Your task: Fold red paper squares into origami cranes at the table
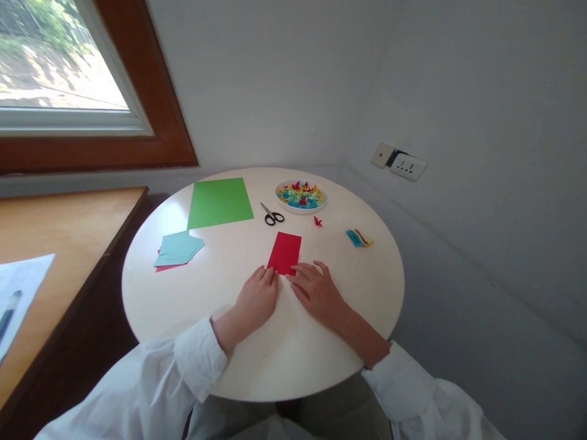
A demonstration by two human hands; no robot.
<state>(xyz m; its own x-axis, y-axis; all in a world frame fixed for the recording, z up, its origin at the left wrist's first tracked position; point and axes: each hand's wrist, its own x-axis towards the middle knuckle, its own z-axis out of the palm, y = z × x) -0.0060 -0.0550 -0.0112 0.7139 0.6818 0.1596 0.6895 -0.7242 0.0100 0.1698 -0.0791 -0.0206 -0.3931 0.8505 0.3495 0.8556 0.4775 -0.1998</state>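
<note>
A red sheet of paper (285, 252) lies near the middle of the round white table. My left hand (259, 293) has its fingertips closed at the sheet's near left corner. At the near right corner, my right hand (316, 290) grips the edge with thumb and forefinger, its other fingers partly raised. Beyond the sheet rest scissors (272, 215) with black handles, blades pointing away. A small red folded paper piece (318, 221) sits to their right, close to a white oval dish (301, 211) full of colourful small paper pieces.
A large green sheet (220, 203) lies at the back left of the table (284, 360). Nearer is a stack of light blue paper (178, 249) over pink sheets. Coloured paper pieces (359, 238) lie on the right. A wooden desk (92, 220) and walls border the table.
</note>
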